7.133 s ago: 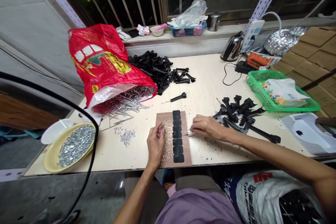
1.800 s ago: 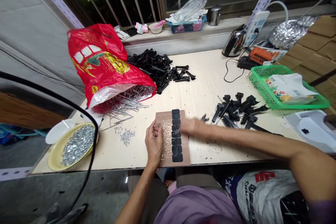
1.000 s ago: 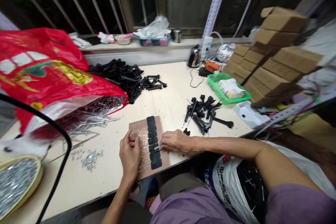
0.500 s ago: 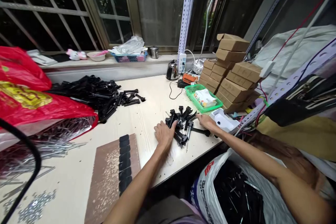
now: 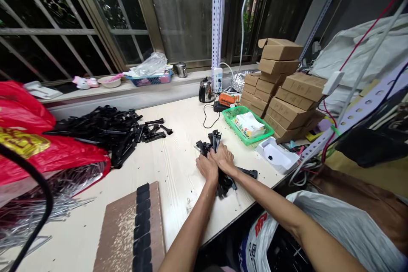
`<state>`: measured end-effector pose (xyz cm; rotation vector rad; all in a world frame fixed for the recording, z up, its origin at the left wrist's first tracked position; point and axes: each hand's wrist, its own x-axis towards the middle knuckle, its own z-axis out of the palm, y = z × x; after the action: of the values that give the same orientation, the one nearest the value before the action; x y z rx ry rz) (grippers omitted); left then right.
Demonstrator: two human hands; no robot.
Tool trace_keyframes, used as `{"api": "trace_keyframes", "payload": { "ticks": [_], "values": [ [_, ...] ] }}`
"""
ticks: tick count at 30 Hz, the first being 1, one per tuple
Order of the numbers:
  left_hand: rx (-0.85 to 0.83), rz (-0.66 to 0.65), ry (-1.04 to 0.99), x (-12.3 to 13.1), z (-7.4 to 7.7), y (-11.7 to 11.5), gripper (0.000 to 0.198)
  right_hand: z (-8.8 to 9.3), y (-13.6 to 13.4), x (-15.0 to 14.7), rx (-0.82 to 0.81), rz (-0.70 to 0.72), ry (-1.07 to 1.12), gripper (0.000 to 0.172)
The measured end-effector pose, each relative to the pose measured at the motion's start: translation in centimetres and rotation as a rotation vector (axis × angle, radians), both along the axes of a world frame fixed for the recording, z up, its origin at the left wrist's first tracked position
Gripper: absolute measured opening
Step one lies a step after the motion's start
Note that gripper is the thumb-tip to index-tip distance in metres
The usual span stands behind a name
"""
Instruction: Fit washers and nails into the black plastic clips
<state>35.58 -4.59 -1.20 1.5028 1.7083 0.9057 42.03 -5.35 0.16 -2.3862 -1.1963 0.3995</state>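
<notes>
Both hands are close together over a small heap of black plastic clamp-like parts (image 5: 225,186), some with thin metal rods, near the table's front edge. My left hand (image 5: 208,167) curls around the left side of the bunch. Just right of it, my right hand (image 5: 224,159) wraps over the same parts, its fingers partly hidden. Black ends stick up beyond the fingers. One loose part (image 5: 247,172) lies to the right of the right wrist. How many parts each hand grips is hidden.
A larger pile of black parts (image 5: 98,129) lies at left beside a red bag (image 5: 28,136) of metal rods. A brown board (image 5: 111,225) bears a row of black pads. At right are a green basket (image 5: 255,139), a white tray (image 5: 282,159), stacked cartons (image 5: 287,106) and a white sack (image 5: 338,216).
My right hand has moved left from the heap's right edge to meet my left hand. The spread parts are drawn together between the hands. The view has shifted slightly.
</notes>
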Motion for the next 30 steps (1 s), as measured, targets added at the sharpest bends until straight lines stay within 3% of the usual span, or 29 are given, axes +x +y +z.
{"api": "trace_keyframes", "payload": {
  "ticks": [5, 10, 14, 20, 24, 30],
  "values": [
    [-0.009, -0.004, -0.178, -0.5, -1.2, 1.4, 0.032, 0.2, 0.3, -0.7, 0.032, 0.027, 0.039, 0.042],
    [-0.019, 0.006, -0.389, -0.3, -2.0, 1.3, 0.030, -0.3, 0.5, -1.0, 0.121, 0.084, 0.118, 0.042],
    [-0.062, 0.041, -0.790, 0.0, -2.0, 1.1, 0.029, -0.5, 1.1, -0.7, 0.120, 0.060, 0.249, 0.040],
    [-0.144, -0.029, -1.044, -0.2, -1.3, 1.2, 0.038, -0.5, 1.7, -0.6, 0.136, 0.050, 0.307, 0.037],
    [-0.130, 0.010, -1.113, -0.3, -0.6, 0.9, 0.040, 0.2, 1.5, -1.3, 0.192, 0.034, 0.286, 0.034],
    [0.013, 0.035, -0.983, -0.1, 1.2, 0.3, 0.033, 1.7, 1.2, -2.2, 0.412, -0.016, 0.210, 0.025]
  ]
}}
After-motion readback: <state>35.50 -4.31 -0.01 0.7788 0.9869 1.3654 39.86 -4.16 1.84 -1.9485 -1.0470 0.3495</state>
